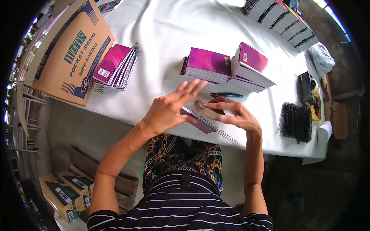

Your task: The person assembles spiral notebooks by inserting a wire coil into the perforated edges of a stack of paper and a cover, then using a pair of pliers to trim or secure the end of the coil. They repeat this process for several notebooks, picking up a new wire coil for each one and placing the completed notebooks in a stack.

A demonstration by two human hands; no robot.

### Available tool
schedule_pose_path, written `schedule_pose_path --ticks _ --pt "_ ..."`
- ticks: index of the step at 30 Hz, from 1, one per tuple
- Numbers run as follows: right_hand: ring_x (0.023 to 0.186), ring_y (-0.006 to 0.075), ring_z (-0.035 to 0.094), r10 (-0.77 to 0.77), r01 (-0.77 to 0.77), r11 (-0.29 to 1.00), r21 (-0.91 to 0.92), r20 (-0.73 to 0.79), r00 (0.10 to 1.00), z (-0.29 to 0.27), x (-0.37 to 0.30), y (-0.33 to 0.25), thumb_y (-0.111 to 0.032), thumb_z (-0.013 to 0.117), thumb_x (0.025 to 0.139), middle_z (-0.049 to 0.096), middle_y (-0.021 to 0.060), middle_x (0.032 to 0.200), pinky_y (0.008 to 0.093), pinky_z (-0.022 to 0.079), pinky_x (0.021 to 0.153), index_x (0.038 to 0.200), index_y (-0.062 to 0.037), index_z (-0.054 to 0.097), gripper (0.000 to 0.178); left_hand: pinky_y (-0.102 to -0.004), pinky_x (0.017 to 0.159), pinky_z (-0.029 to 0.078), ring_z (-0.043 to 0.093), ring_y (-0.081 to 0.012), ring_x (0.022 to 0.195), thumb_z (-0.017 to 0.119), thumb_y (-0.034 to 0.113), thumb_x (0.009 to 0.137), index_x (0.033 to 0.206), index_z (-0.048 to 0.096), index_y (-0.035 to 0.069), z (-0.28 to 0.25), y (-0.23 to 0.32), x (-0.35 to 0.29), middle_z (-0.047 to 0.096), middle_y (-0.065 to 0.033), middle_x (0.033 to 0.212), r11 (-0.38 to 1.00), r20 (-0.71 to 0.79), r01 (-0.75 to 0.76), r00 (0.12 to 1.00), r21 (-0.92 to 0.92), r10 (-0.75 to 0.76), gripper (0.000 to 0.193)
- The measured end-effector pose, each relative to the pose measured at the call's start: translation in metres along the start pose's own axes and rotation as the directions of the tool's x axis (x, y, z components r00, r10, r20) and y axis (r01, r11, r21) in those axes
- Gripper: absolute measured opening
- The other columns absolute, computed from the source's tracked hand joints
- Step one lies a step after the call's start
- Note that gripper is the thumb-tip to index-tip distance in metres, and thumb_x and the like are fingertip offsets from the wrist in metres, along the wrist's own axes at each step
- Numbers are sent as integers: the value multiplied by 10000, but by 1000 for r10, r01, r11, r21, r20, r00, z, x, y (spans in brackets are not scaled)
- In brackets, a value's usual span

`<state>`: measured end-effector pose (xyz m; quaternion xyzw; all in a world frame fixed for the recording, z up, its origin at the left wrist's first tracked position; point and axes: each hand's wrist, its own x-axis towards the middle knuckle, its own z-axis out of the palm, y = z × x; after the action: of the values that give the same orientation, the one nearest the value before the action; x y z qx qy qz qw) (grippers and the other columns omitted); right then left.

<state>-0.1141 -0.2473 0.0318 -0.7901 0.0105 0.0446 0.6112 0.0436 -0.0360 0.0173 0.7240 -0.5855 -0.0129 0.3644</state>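
Note:
A small spiral notebook (pixel 202 125) with a purple cover lies near the table's front edge, between my hands. Its wire coil (pixel 216 129) runs along one side and sticks out past the lower right end. My left hand (pixel 169 106) has its fingers stretched out, with the thumb touching the notebook's left end. My right hand (pixel 235 113) is bent over the coil side and grips the notebook; part of it is smeared by motion. Just beyond it lie blue-handled pliers (pixel 228 95). Two stacks of purple notebooks, the left stack (pixel 208 63) and the right stack (pixel 250 65), stand farther back.
A cardboard box (pixel 73 54) stands at the left, beside coil-bound purple notebooks (pixel 113 67). Black coils (pixel 296 122), a black case (pixel 305 88) and a yellow tape roll (pixel 314 85) lie at the right. A long row of notebook blocks (pixel 279 23) occupies the far right.

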Motion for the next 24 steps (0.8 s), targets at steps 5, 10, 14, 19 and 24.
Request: schedule_pose_path --ticks 5,10,14,19,24 --pt "1072 304 590 67 -65 995 -71 36 997 3 7 -9 -526 627 864 628 180 1186 406 453 948 1282 -50 661 634 -354 921 575 539 -288 1289 881 162 636 1547 290 223 2 -6 -10 517 -110 1448 926 60 209 978 -314 -200 1087" --pt "1099 313 567 -135 133 991 21 112 984 -4 6 -13 -511 606 857 600 192 1222 430 424 979 1267 -1 657 656 -367 878 586 575 -309 1236 876 210 638 1560 222 280 12 -12 -13 586 -135 1362 874 -65 187 969 -449 -240 1133" --pt "1111 320 576 24 -22 999 -33 71 997 3 13 -15 -486 597 863 604 210 1224 439 421 987 1278 -20 654 627 -364 923 568 552 -295 1264 870 169 652 1561 226 287 15 -23 -19 584 -142 1365 834 -9 225 964 -505 -266 1120" --pt "1099 301 584 93 -90 952 -291 -4 996 4 24 -15 -548 637 839 636 196 1177 420 450 958 1281 -58 662 661 -370 953 555 541 -287 1278 840 109 698 1563 217 287 17 -23 -17 597 -141 1349 783 30 241 961 -573 -274 1080" --pt "1095 306 584 -54 58 993 -98 47 997 8 26 -20 -503 641 846 632 190 1163 415 445 965 1279 -85 669 603 -361 969 544 552 -244 1275 838 101 704 1571 190 262 16 -28 -19 602 -136 1349 756 53 262 956 -600 -289 1094"
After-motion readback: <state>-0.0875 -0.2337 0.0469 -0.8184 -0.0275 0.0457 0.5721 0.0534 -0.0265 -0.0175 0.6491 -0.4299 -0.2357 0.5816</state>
